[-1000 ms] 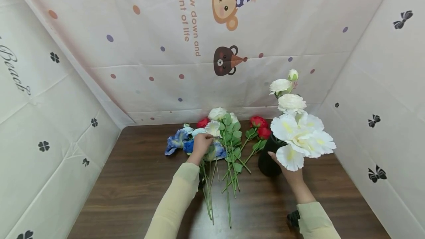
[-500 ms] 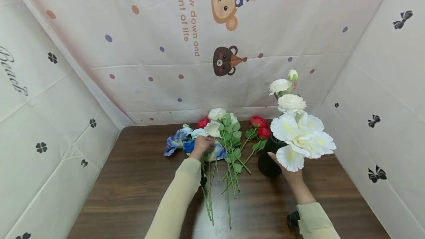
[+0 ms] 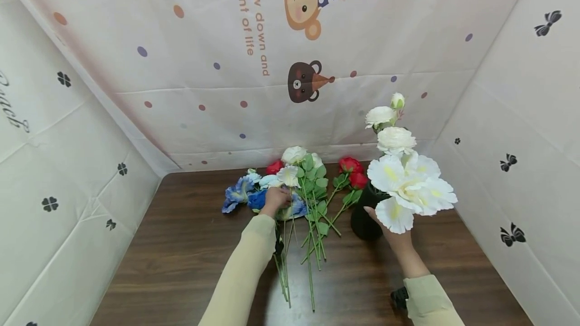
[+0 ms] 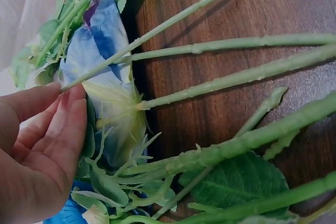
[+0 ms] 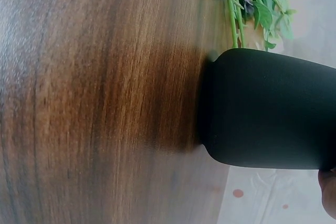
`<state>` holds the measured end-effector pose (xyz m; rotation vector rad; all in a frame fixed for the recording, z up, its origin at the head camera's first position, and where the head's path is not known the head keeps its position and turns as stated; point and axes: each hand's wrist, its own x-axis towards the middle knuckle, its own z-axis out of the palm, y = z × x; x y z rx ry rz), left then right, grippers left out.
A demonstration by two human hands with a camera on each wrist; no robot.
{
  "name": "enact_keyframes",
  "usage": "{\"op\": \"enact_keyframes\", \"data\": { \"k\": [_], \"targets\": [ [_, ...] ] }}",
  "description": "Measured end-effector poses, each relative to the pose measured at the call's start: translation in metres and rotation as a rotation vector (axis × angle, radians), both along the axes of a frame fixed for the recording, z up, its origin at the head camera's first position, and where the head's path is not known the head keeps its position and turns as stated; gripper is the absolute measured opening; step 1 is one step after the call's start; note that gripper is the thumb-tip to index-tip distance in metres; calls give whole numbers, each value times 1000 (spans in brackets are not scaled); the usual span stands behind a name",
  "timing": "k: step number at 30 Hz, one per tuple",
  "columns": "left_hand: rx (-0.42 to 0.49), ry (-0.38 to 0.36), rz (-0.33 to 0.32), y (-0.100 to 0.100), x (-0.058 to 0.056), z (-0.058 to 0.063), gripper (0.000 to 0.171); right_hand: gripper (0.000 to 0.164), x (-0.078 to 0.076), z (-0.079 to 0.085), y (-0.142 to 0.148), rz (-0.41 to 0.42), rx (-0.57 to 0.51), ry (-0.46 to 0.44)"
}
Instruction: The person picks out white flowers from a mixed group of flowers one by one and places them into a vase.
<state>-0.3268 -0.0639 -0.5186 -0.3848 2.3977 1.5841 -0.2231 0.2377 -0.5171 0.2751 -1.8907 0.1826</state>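
Observation:
My left hand [image 3: 275, 201] is over the flower pile, where its thumb and fingertips pinch a thin green flower stem [image 4: 157, 32] in the left wrist view. Just beyond them lies a white flower [image 3: 288, 176]; whether it belongs to that stem I cannot tell. Below the fingers is a blue and pale yellow bloom [image 4: 107, 40]. At the right, my right hand [image 3: 397, 240] grips a black vase [image 3: 364, 221], which stands upright on the table. Large white flowers [image 3: 423, 185] and smaller white blooms [image 3: 396, 140] rise from it, covering its mouth and part of the hand.
Red flowers [image 3: 351, 166] lie between the pile and the vase. Blue flowers [image 3: 237, 195] are at the pile's left end. Several bare stems [image 3: 311, 286] point toward the front of the wooden table [image 3: 181, 255]. Patterned cloth [image 3: 204, 130] encloses the back and sides.
My left hand has dipped slightly toward the front and stays among the stems. The right hand keeps its hold on the vase. The head view has shifted slightly.

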Motion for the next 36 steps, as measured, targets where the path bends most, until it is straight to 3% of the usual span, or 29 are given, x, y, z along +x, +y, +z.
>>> {"op": "enact_keyframes", "data": {
  "k": [7, 16, 26, 36],
  "targets": [
    [68, 17, 23, -1, -1, -3, 20, 79, -2, 4, 0, 20, 15, 46],
    [125, 30, -17, 1, 5, -1, 25, 83, 0, 0, 2, 69, -74, -82],
    [167, 87, -64, 2, 7, 11, 24, 78, 3, 0, 0, 41, -33, -28],
    [143, 150, -81, -1, 12, 30, 24, 80, 1, -4, 3, 101, -88, -71]
  ]
}}
